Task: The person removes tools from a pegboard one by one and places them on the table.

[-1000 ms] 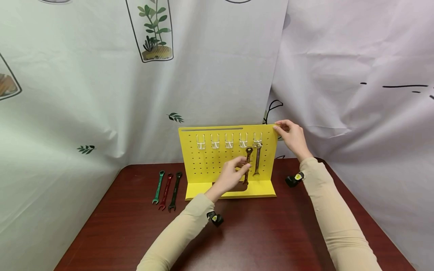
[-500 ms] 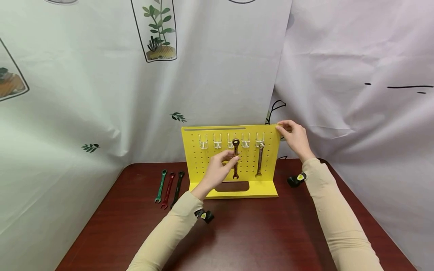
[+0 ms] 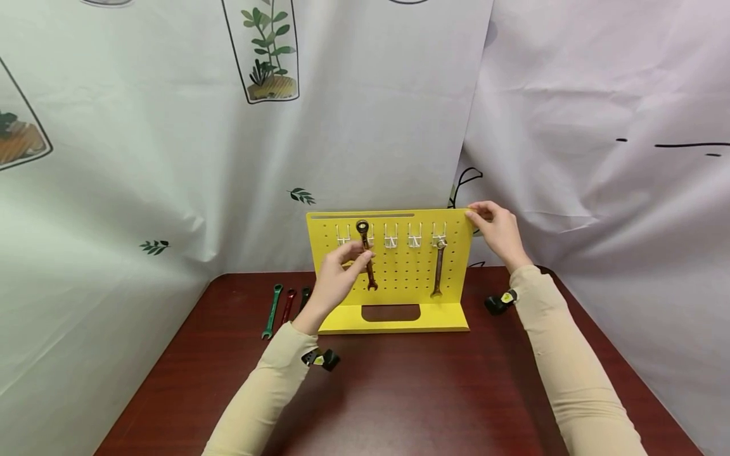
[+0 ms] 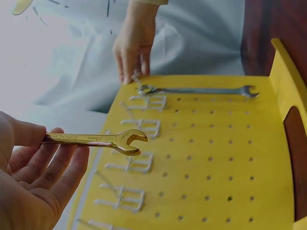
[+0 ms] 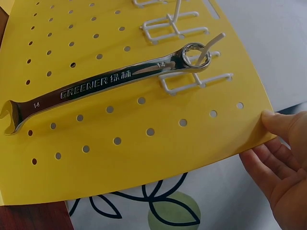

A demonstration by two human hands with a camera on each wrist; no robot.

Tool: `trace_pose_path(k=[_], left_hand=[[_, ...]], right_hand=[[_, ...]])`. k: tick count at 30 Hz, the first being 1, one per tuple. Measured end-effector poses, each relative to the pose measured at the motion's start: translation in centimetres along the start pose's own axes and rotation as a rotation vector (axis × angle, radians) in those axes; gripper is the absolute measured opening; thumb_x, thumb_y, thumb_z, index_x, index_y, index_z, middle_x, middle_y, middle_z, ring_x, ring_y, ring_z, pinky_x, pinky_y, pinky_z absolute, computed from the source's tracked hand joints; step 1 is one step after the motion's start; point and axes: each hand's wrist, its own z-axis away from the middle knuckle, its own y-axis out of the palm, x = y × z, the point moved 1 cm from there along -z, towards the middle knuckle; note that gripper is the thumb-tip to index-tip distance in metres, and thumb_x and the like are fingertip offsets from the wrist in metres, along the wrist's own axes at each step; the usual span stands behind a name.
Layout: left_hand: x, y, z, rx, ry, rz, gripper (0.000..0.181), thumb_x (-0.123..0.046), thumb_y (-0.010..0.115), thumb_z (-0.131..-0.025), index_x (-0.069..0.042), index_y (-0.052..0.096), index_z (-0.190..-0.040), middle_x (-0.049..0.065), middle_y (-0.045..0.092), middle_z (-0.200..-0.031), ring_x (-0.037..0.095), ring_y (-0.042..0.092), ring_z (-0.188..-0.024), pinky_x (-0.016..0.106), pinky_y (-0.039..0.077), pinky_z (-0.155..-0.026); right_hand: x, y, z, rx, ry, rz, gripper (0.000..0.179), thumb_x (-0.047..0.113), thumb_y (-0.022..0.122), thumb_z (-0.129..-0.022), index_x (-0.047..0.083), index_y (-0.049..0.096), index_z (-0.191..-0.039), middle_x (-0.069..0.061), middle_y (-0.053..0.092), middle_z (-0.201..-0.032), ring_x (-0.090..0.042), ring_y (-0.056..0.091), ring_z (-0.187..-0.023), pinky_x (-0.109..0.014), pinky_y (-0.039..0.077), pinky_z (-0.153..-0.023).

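My left hand (image 3: pixel 338 278) pinches a gold combination wrench (image 4: pixel 96 140) between thumb and fingers, its ring end up in front of the yellow pegboard (image 3: pixel 399 272). In the left wrist view the wrench's open end points toward the board, apart from the white hooks (image 4: pixel 125 197). My right hand (image 3: pixel 497 233) grips the pegboard's upper right corner, thumb in front and fingers behind. A silver combination wrench (image 5: pixel 110 82) hangs by its ring on the rightmost hook, near that hand.
On the dark red table (image 3: pixel 410 392), left of the board, lie a green wrench (image 3: pixel 272 311), a red wrench (image 3: pixel 289 305) and a black wrench (image 3: pixel 305 296), the last two partly hidden by my left arm. Behind hangs a white printed cloth (image 3: pixel 376 126).
Holding the gold wrench, my left hand has moved left across the front of the board, from beside the silver wrench to the left hooks. The right hand keeps its hold on the corner.
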Motion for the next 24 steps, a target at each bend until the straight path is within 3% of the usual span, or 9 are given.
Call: trace_pose_path(k=[7,10,14,19,24], left_hand=[[-0.4,-3.1,0.2,-0.071,0.0,-0.024,0.033,-0.028,0.063,-0.102,-0.002,0.068,-0.121,0.011,0.072,-0.11,0.025,0.067,-0.101,0.034,0.059,-0.081],[-2.4,-4.4,0.7,-0.097,-0.02,-0.041,0.028,-0.018,0.062,-0.103,0.002,0.067,-0.121,0.018,0.071,-0.112,0.033,0.067,-0.103,0.032,0.059,-0.081],[-3.2,-6.3,1.2,-0.135,-0.026,-0.045,0.024,-0.005,0.059,-0.102,0.008,0.064,-0.122,0.027,0.068,-0.114,0.04,0.067,-0.104,0.038,0.06,-0.081],[-1.6,-8.6,1.5,-0.201,-0.017,-0.089,0.026,-0.011,0.06,-0.103,0.004,0.065,-0.123,0.022,0.07,-0.114,0.024,0.068,-0.1,0.035,0.059,-0.08],[-1.3,-10.5,2.0,-0.242,-0.001,-0.092,0.029,-0.018,0.061,-0.103,0.003,0.066,-0.123,0.02,0.071,-0.112,0.023,0.068,-0.1,0.024,0.058,-0.079]], right_hand=[[-0.1,0.1,0.0,0.005,0.003,-0.006,0.038,0.031,0.063,-0.101,0.002,0.066,-0.125,-0.019,0.068,-0.113,-0.031,0.063,-0.104,-0.039,0.049,-0.083],[-0.1,0.1,0.0,0.007,0.003,-0.008,0.038,0.031,0.062,-0.102,0.002,0.065,-0.125,-0.019,0.068,-0.114,-0.031,0.063,-0.105,-0.039,0.049,-0.083],[-0.1,0.2,0.0,0.007,0.008,-0.009,0.037,0.032,0.063,-0.101,0.003,0.066,-0.125,-0.018,0.068,-0.113,-0.03,0.064,-0.104,-0.035,0.049,-0.08],[-0.2,0.2,0.0,0.004,0.009,-0.003,0.037,0.032,0.063,-0.101,0.003,0.066,-0.124,-0.018,0.068,-0.112,-0.029,0.064,-0.102,-0.031,0.048,-0.078],[-0.2,0.1,0.0,0.0,0.005,-0.005,0.037,0.032,0.063,-0.101,0.003,0.066,-0.124,-0.018,0.068,-0.112,-0.03,0.064,-0.103,-0.033,0.049,-0.079]])
